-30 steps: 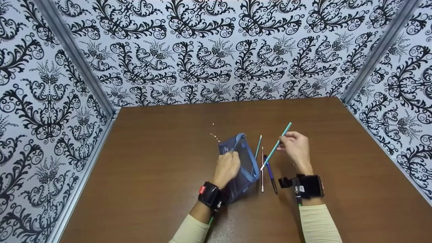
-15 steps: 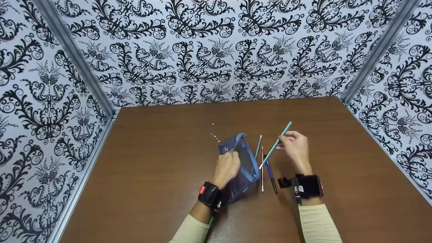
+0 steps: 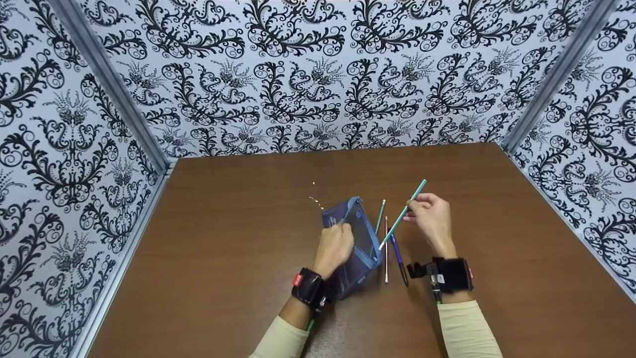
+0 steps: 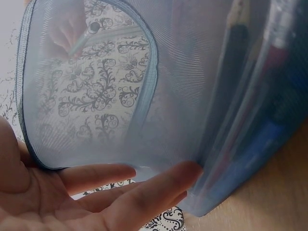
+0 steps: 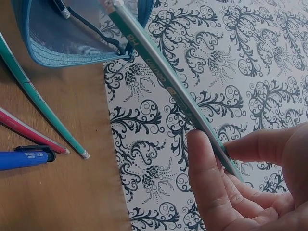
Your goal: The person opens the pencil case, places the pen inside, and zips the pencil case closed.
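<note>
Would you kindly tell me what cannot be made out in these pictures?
- Left wrist view: the items inside the mesh pouch look blurred through it, so no sure count.
- Right wrist view: the blue pen and red pencil are cut off by the left edge.
- Head view: the left hand hides part of the pouch.

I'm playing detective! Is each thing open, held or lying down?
Mesh pouch: open, held by left fingers.
Raised green pencil: tilted, pinched by right fingers.
Other green pencil: lying on table.
Red pencil: lying on table.
Blue pen: lying on table.
Silver-tipped end: seemingly inside pouch.
</note>
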The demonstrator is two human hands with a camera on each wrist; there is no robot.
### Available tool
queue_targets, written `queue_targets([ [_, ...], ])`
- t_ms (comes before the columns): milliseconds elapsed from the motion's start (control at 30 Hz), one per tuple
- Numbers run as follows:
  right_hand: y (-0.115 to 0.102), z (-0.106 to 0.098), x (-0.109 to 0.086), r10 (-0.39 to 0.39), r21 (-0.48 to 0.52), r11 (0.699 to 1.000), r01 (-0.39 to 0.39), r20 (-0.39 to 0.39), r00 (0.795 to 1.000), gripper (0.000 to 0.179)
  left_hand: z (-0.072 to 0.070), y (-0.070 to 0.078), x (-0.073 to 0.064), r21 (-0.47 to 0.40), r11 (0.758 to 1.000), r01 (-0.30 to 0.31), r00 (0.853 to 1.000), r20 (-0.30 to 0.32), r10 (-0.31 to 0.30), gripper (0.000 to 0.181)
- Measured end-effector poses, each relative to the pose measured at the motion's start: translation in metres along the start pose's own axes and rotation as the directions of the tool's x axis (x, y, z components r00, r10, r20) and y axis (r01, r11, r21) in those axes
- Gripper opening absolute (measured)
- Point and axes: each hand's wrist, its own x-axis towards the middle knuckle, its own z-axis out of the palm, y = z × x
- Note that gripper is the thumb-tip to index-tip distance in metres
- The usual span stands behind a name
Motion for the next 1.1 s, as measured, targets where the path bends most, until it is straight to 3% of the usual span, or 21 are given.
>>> queue_targets([
  [567,0.004,0.011,-0.002,-0.007,-0.016,1.0,0.007,0.029,1.0,0.025,-0.001,0.0,-0.001,-0.025,1.0,0.006,1.0,-0.005,-0.006,0.043],
  [800,0.002,0.017,-0.007,-0.038,-0.023,0.999,0.039,0.044,0.998,0.025,-0.002,0.0,-0.001,-0.026,0.999,-0.037,0.999,0.0,0.037,0.04],
  [1100,0.008,0.02,-0.006,-0.054,-0.047,0.997,0.058,0.065,0.996,0.025,-0.002,0.0,-0.001,-0.042,0.999,-0.017,1.0,0.022,0.018,0.04],
])
